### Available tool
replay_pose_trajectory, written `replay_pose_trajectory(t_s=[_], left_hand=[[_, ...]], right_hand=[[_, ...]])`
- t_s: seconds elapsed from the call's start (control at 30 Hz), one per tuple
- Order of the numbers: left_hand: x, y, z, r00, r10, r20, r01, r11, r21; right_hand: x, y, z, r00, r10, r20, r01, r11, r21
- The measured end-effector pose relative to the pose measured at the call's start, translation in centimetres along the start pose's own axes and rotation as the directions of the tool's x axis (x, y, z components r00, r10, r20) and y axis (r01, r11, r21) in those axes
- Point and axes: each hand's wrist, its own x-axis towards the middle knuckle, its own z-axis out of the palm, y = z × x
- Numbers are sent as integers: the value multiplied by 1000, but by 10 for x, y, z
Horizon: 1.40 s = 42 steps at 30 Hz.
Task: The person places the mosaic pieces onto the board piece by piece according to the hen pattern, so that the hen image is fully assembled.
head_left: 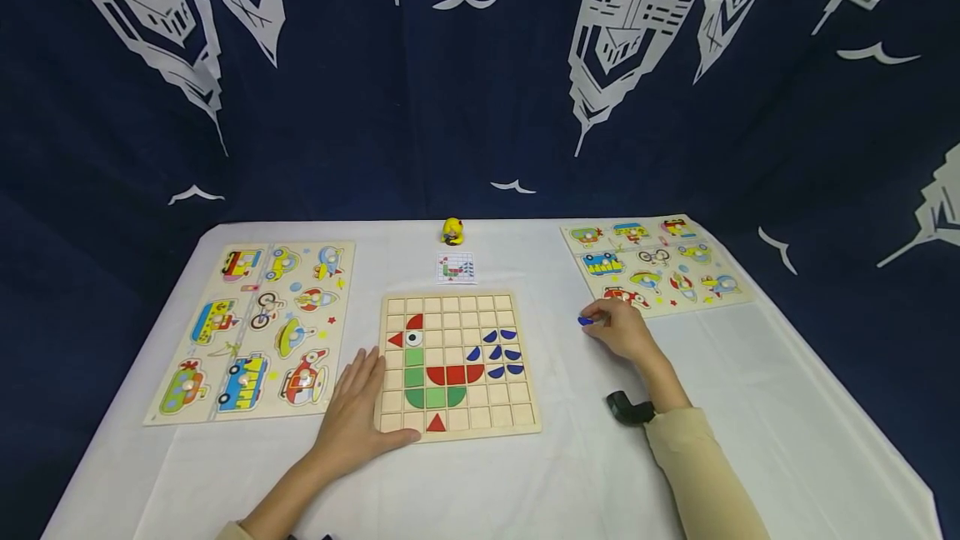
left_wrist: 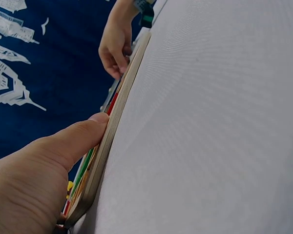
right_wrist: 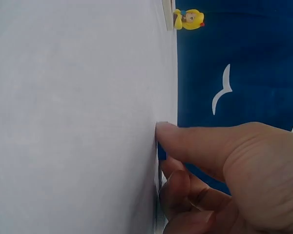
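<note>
In the head view a wooden grid board lies mid-table, bearing red, green and blue pieces and an eye tile arranged like a bird. My left hand rests against the board's left edge with straight fingers, its thumb along the front edge; the left wrist view shows that thumb touching the rim. To the right of the board, my right hand pinches a blue curved piece at table level. In the right wrist view the blue piece shows between thumb and fingers, mostly covered.
Behind the board lie a small pattern card and a yellow-haired figurine. A vehicle puzzle board lies at left, another vehicle puzzle board at back right, just beyond my right hand. White cloth covers the table.
</note>
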Motion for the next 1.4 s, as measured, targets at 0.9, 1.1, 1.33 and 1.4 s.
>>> replay_pose_trajectory(t_s=[0.9, 1.1, 1.33, 1.4], left_hand=[[2, -2, -1, 1000, -5, -7, 5, 1000, -6], [2, -1, -1, 1000, -1, -5, 1, 1000, -7], [2, 0, -1, 1000, 1, -5, -1, 1000, -7], [2, 0, -1, 1000, 4, -7, -4, 1000, -8]], right_hand=[[-61, -90, 35, 928, -297, 225, 263, 950, 169], [-65, -92, 44, 931, -281, 234, 251, 956, 153], [-66, -92, 46, 929, -277, 244, 263, 961, 91], [-66, -92, 45, 933, -269, 238, 258, 963, 78]])
